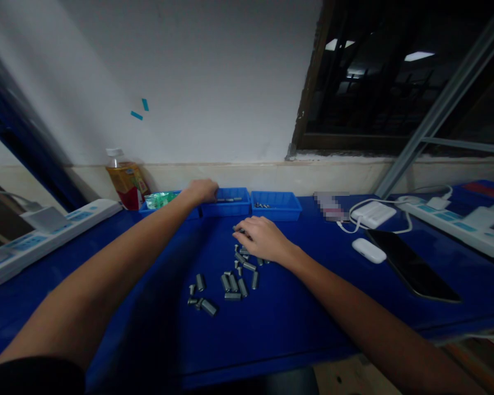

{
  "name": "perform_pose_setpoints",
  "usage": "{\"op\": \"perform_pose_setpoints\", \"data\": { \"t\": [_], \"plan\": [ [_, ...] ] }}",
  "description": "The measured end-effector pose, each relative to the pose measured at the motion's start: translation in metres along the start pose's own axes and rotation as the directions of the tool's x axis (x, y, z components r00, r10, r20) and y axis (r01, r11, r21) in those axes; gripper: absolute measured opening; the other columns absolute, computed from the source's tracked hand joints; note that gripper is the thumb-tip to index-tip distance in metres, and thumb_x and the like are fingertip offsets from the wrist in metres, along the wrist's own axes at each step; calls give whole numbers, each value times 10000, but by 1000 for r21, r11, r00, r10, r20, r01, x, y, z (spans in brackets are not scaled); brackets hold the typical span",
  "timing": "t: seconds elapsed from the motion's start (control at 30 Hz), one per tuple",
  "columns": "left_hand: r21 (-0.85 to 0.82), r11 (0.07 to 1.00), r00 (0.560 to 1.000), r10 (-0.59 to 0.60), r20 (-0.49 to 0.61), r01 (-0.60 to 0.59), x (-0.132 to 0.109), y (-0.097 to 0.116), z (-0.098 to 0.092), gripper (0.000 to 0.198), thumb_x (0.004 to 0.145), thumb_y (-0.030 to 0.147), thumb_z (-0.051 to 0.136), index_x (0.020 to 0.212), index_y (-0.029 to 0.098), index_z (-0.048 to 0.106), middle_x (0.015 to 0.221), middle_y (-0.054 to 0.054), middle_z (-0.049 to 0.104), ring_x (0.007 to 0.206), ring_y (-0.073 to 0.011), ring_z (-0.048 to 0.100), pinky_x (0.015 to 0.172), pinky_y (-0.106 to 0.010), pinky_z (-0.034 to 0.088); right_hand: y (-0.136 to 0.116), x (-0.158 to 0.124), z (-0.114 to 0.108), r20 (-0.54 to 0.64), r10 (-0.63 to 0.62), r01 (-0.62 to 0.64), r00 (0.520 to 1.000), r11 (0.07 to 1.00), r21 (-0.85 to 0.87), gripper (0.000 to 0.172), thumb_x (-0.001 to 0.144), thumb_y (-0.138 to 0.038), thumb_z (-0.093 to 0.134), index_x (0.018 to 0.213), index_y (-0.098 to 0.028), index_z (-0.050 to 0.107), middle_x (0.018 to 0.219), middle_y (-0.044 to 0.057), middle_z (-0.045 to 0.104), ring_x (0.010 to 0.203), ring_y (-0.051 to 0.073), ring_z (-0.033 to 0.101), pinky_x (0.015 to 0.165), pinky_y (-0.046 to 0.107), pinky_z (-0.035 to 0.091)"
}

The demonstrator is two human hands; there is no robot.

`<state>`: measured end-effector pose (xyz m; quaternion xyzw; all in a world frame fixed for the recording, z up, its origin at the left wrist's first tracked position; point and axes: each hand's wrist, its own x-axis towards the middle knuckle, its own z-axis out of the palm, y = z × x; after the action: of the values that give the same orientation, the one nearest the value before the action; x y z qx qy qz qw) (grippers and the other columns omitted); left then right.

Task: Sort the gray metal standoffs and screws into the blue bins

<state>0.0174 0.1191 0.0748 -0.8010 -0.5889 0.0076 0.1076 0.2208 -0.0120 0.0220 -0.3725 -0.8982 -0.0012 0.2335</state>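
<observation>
My left hand point(201, 191) reaches to the back, over the left end of the middle blue bin point(233, 208). Its fingers curl downward and their tips are hidden, so what they hold, if anything, does not show. Further right, my right hand point(261, 238) is low over the blue table, thumb and fingers pinched on a small grey metal piece point(235, 228), partly covered. Below it lie several grey metal standoffs point(233, 283) and short screws point(239, 271). Another group of standoffs point(208, 306) and screws point(191, 289) lies nearer on the left.
The right blue bin point(275, 214) holds small screws. Green plastic packaging point(160, 199) fills the left bin, beside a drink bottle point(125, 178). Power strips point(61, 233) flank both sides. A phone point(411, 266), white case point(369, 250) and cabled charger point(370, 214) lie right.
</observation>
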Motion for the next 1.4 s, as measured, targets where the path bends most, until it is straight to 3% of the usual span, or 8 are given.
{"op": "perform_pose_setpoints", "data": {
  "t": [0.13, 0.2, 0.3, 0.5, 0.7, 1.0, 1.23, 1.4],
  "plan": [
    [-88, 985, 979, 135, -156, -150, -35, 22, -5, 274, 869, 265, 421, 1054, 193, 611, 1011, -91, 654, 916, -205, 605, 797, -288, 438, 6, 1, 3, -42, 125, -129, 991, 985, -118, 225, 927, -276, 430, 894, -156, 617, 889, 96, 638, 882, 214, 553, 755, 321, 358],
    [-206, 872, 883, 385, -271, -443, -58, 37, 1, 242, 870, 218, 417, 1019, 191, 606, 992, -72, 639, 900, -179, 593, 805, -269, 431, 11, 2, 4, -46, 159, -164, 986, 977, -138, 226, 926, -239, 410, 893, -149, 614, 890, 104, 635, 877, 215, 550, 759, 319, 360],
    [-312, 738, 799, 524, -294, -599, -82, 50, 18, 261, 808, 145, 479, 1046, 177, 580, 995, -73, 617, 913, -179, 578, 813, -273, 438, 17, 2, 6, -22, 180, -181, 983, 974, -135, 231, 923, -208, 396, 886, -149, 616, 882, 104, 633, 851, 211, 549, 753, 315, 364],
    [-401, 756, 855, 442, -270, -517, -96, 44, 47, 174, 831, 169, 474, 979, 168, 566, 932, -67, 612, 893, -191, 566, 816, -313, 441, 19, 0, 12, -5, 144, -144, 989, 986, -78, 174, 903, -249, 469, 893, -168, 623, 865, 71, 622, 848, 196, 534, 747, 300, 368],
    [-576, 705, 904, 241, -355, -414, -121, 50, 43, 114, 873, 224, 433, 929, 169, 515, 867, -50, 608, 787, -170, 577, 727, -294, 456, 8, -1, 13, -68, -11, 10, 998, 1000, -18, 235, 846, -284, 587, 1043, -156, 563, 949, 75, 584, 908, 200, 501, 802, 307, 373],
    [-679, 631, 900, 75, -429, -376, -145, 54, 30, 210, 917, 260, 365, 1070, 164, 473, 884, -52, 622, 804, -168, 599, 730, -297, 463, -19, 1, 8, -165, -60, 50, 984, 997, -64, 241, 947, -273, 404, 846, -144, 581, 838, 75, 586, 822, 182, 506, 771, 300, 366],
    [-573, 694, 869, 157, -470, -435, -149, 57, 24, 179, 862, 309, 505, 951, 166, 565, 881, -52, 633, 823, -180, 591, 747, -304, 463, -15, 1, 10, -136, -31, 31, 990, 1000, -3, 301, 963, -234, 350, 791, -151, 583, 789, 62, 587, 793, 168, 530, 752, 282, 369],
    [-522, 755, 870, 129, -476, -397, -147, 55, 26, 266, 921, 330, 397, 918, 158, 599, 879, -62, 647, 821, -184, 587, 741, -299, 442, -17, -2, 5, -226, -7, 45, 974, 985, 164, 193, 891, -282, 513, 1044, -168, 542, 854, 35, 583, 798, 160, 540, 733, 264, 392]
  ]
}}
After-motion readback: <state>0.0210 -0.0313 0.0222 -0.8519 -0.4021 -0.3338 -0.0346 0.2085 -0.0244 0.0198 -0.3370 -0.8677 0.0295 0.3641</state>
